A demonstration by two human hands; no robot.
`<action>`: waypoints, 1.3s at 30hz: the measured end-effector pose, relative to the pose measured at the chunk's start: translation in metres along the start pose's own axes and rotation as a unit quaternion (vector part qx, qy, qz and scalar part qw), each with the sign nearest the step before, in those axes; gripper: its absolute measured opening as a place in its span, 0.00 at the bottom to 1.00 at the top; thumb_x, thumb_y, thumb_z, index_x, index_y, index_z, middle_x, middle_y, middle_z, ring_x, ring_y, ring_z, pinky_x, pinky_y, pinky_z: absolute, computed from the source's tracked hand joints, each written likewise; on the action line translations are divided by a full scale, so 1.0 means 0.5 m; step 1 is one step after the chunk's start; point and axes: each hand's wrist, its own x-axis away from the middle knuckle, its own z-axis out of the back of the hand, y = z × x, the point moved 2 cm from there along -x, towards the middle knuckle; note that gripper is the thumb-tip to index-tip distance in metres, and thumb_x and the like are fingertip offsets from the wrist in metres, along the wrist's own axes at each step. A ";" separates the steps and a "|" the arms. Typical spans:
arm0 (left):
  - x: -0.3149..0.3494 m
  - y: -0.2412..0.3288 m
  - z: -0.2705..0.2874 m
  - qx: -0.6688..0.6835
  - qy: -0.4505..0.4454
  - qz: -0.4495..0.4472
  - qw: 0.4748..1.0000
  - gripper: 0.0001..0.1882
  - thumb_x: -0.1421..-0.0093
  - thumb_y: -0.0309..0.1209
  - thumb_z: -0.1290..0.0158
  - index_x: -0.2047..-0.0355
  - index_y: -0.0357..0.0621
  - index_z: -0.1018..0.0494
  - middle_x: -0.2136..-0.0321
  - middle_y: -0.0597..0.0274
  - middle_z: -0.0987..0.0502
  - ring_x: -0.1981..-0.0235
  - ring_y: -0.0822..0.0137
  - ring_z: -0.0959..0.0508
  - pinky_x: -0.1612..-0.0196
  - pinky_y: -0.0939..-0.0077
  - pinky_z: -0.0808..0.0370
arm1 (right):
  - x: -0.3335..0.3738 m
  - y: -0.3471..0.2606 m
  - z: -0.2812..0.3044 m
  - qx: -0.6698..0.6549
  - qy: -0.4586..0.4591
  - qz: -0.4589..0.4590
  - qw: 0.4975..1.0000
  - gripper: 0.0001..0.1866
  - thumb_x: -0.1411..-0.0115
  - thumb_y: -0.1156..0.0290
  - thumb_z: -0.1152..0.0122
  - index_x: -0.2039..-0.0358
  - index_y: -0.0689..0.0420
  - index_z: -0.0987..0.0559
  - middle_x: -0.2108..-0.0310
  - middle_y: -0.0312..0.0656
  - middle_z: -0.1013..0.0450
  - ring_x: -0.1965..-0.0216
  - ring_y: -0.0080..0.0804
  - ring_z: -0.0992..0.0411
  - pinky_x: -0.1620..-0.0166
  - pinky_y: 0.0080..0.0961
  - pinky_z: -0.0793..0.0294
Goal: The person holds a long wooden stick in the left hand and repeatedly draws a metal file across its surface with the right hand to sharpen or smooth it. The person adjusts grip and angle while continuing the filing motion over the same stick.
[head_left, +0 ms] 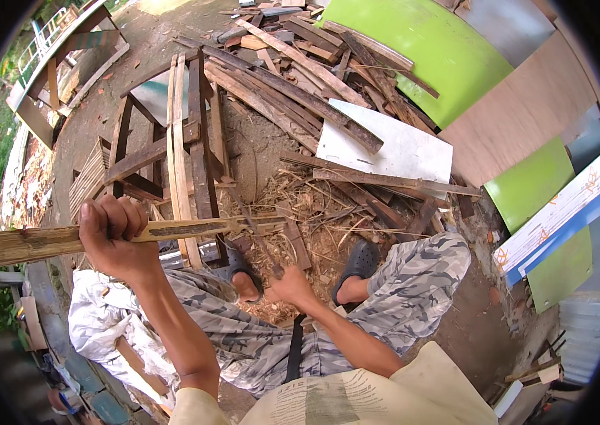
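Brown shaving-strewn ground beneath fingers | left hand clenching long pale timber, likely steadying | right hand clenching slim dark tool

we see a pale yellow-brown wooden piece, broad at its left end, tapering rightward to a thin tip, dark-streaked along its side, held nearly level. we also see a slim dark bladed tool slanting by its narrow part; whether they touch, we cannot tell.

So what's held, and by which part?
Left hand: a wooden stick, near its middle, toward the broad end. Right hand: a thin dark tool, by its near end; type unclear.
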 end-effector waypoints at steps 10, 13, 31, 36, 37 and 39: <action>-0.007 -0.011 -0.025 0.063 -0.134 0.006 0.989 0.19 0.31 0.37 0.61 0.80 0.51 0.48 0.88 0.71 0.51 0.88 0.77 0.54 0.85 0.77 0.54 | 0.103 -0.210 0.092 -0.110 0.001 0.126 0.986 0.13 0.46 0.65 0.40 0.73 0.65 0.25 0.83 0.49 0.29 0.80 0.47 0.28 0.73 0.39 0.31; -0.009 -0.006 -0.012 0.089 -0.191 0.012 0.977 0.18 0.31 0.37 0.61 0.79 0.51 0.48 0.88 0.71 0.50 0.88 0.77 0.53 0.84 0.77 0.53 | 0.086 -0.192 0.082 -0.099 0.018 0.140 0.985 0.13 0.46 0.65 0.39 0.73 0.65 0.25 0.84 0.48 0.30 0.81 0.46 0.28 0.74 0.40 0.32; -0.034 0.009 0.036 -0.044 -0.313 -0.118 0.942 0.29 0.30 0.54 0.67 0.77 0.45 0.33 0.80 0.58 0.31 0.82 0.72 0.39 0.80 0.78 0.39 | 0.103 -0.176 0.130 -0.092 -0.074 0.087 0.989 0.14 0.44 0.63 0.40 0.63 0.60 0.23 0.78 0.53 0.25 0.74 0.54 0.24 0.68 0.43 0.26; -0.043 -0.001 0.051 -0.050 -0.143 -0.163 0.975 0.38 0.37 0.67 0.68 0.74 0.40 0.34 0.81 0.58 0.33 0.86 0.71 0.35 0.85 0.80 0.34 | 0.099 -0.149 0.115 -0.085 0.009 0.124 0.989 0.13 0.44 0.65 0.38 0.67 0.62 0.24 0.82 0.51 0.27 0.78 0.49 0.24 0.72 0.39 0.28; -0.042 -0.002 0.048 -0.064 -0.130 -0.167 0.975 0.38 0.36 0.67 0.68 0.75 0.40 0.35 0.81 0.58 0.34 0.87 0.71 0.36 0.86 0.80 0.34 | 0.109 -0.167 0.118 -0.095 0.021 0.142 0.985 0.12 0.44 0.65 0.38 0.70 0.63 0.25 0.85 0.50 0.29 0.81 0.48 0.25 0.75 0.38 0.29; -0.033 -0.005 0.033 -0.089 -0.105 -0.173 0.975 0.37 0.36 0.66 0.69 0.78 0.42 0.37 0.83 0.59 0.36 0.87 0.71 0.37 0.86 0.79 0.35 | 0.123 -0.205 0.104 -0.115 0.018 0.190 0.975 0.13 0.45 0.65 0.37 0.68 0.63 0.24 0.85 0.50 0.29 0.81 0.48 0.25 0.74 0.38 0.29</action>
